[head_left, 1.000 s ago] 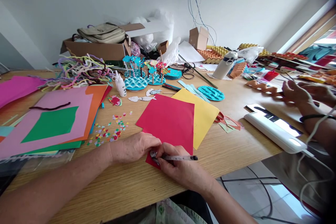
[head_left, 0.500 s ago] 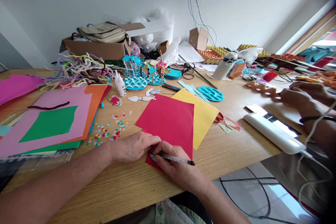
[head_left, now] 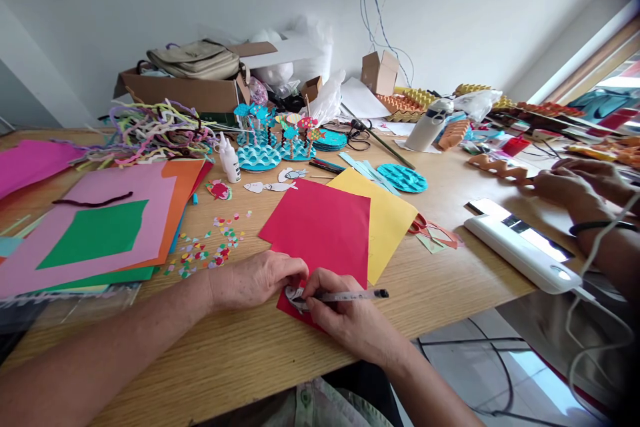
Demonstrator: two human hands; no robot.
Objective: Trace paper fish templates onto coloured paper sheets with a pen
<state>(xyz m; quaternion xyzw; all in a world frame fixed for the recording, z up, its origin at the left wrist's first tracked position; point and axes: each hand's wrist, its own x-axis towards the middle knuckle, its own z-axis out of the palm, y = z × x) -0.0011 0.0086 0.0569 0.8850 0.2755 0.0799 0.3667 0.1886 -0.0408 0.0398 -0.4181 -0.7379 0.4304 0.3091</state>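
Observation:
In the head view my right hand (head_left: 345, 313) grips a pen (head_left: 356, 295), its dark end pointing right. Under my fingertips a small white paper fish cutout (head_left: 294, 298) lies on the near corner of a sheet of red paper (head_left: 320, 233). My left hand (head_left: 265, 278) is closed, with fingers curled at the cutout's far edge, holding it against the red sheet. The pen tip is hidden behind my right fingers. A yellow sheet (head_left: 387, 227) lies partly beneath the red one.
Orange-handled scissors (head_left: 418, 223), a glue bottle (head_left: 229, 159), more fish cutouts (head_left: 270, 187) and paper bits (head_left: 220, 247) lie around. Coloured sheets (head_left: 150, 227) are stacked left. At right, another person's hands (head_left: 575, 183) hold an orange egg-carton strip (head_left: 497, 169) beyond a white device (head_left: 520, 253).
My right hand and the pen have shifted slightly right, and the pen lies flatter. More of the white cutout shows now. My left hand has hardly moved.

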